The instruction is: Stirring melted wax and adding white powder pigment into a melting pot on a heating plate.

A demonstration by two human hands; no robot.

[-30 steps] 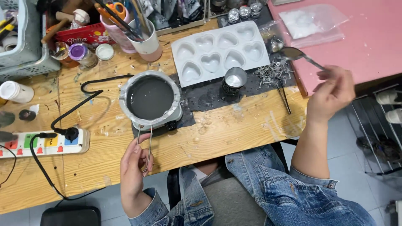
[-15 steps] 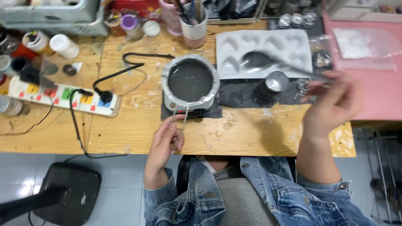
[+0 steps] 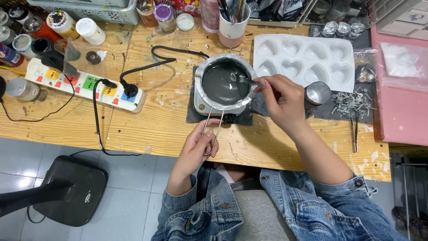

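Observation:
A foil-lined pot [image 3: 199, 79] of grey liquid sits on a small white hot plate [image 3: 200, 106] on the wooden table [image 3: 165, 125]. My left hand [image 3: 199, 145] grips the pot's wire handle [image 3: 213, 129] at the table's front edge. My right hand [image 3: 281, 99] holds a metal spoon [image 3: 243, 80] with its bowl dipped into the grey liquid at the pot's right side. A white mould with heart-shaped cavities [image 3: 304, 60] lies just right of the pot.
A stack of small metal cups [image 3: 317, 95], loose metal wick tabs [image 3: 347, 99] and tweezers [image 3: 354, 129] lie to the right. A power strip [image 3: 84, 85] with a black cord lies left. Jars, cups and a basket line the back. A pink board [image 3: 399, 102] holds a plastic bag.
My right hand swung the spoon from the right, over the mould, into the pot. The view shifted, putting the pot nearer the centre. My left hand stayed on the wire handle.

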